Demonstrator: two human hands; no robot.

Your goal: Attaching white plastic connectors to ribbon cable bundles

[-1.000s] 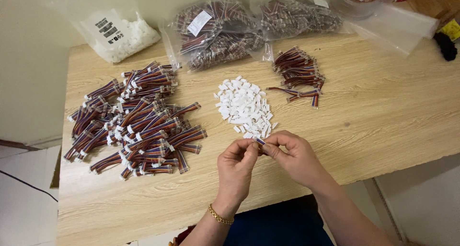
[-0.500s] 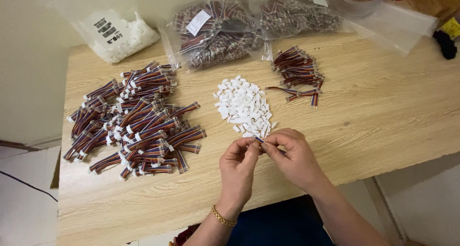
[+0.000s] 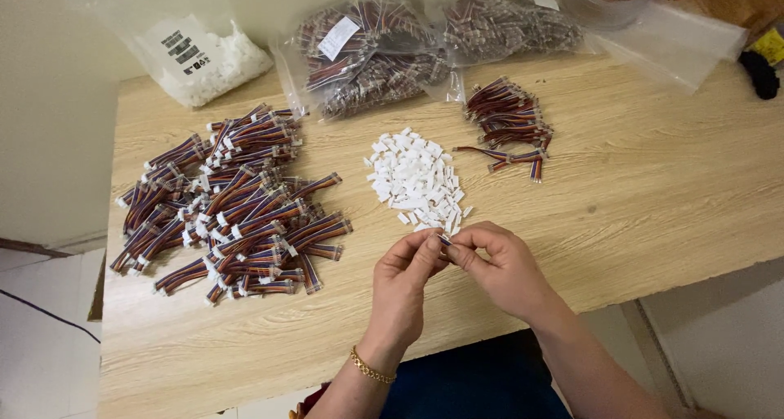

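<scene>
On the pale wooden table lie a big heap of finished multicoloured wire bundles and a pile of small white plastic connector housings. Just in front of that pile, the left hand and right hand meet, fingertips pinching one short striped ribbon wire between them. It looks light, limp and tiny, best gripped close to its end.

Your light wooden table carries a wide spread of finished ribbon-cable bundles at the left, a heap of small white connector housings in the middle, a smaller pile of loose cables beyond, and clear bags of parts along the back edge.
</scene>
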